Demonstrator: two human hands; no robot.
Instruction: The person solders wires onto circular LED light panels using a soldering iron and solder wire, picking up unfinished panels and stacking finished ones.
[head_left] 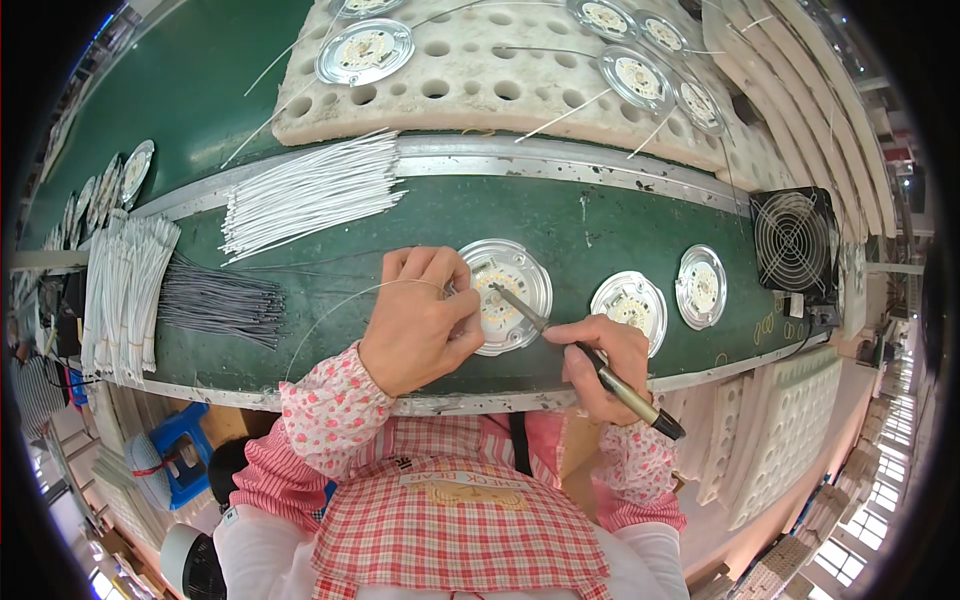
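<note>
A round silver light disc with a pale board of yellow chips (pixel 512 285) lies on the green belt (pixel 420 215) in front of me. My left hand (pixel 418 318) rests on its left edge and pinches a thin wire (pixel 330 312) that curves off to the left. My right hand (pixel 600 362) grips a soldering iron (pixel 585 355) like a pen, and its tip touches the middle of the disc's board. Two more such discs (pixel 630 305) (pixel 701 286) lie to the right on the belt.
Bundles of white wires (pixel 310 190) and grey wires (pixel 220 300) lie on the belt at left, with tied white bundles (pixel 125 285) further left. A white perforated foam tray (pixel 500 75) beyond holds several wired discs. A black fan (pixel 795 240) stands at right.
</note>
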